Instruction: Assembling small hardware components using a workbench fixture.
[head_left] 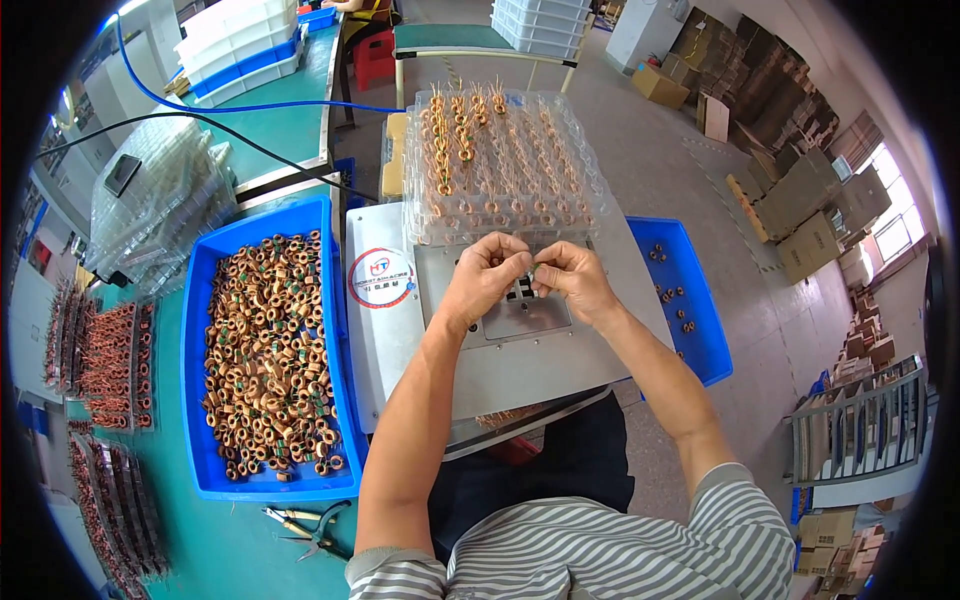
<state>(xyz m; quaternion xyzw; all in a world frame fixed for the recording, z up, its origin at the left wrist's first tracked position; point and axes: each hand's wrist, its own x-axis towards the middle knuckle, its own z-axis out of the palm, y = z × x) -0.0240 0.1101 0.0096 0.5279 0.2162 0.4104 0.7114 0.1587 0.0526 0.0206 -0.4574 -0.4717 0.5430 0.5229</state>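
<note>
My left hand and my right hand meet above the metal worktop of a small machine. The fingertips of both are pinched together around something small, with a bit of green showing; the fingers hide most of it. Just below them lies a fixture with dark slots on a square metal plate. Right behind my hands stands a stack of clear plastic trays. In the top tray, copper-wound ring coils with upright wire ends fill rows at the left and back.
At left, a blue bin holds many loose ring coils. Pliers and cutters lie before it on the green table. Another blue bin with several coils is at right. Filled trays stand far left; cables cross behind.
</note>
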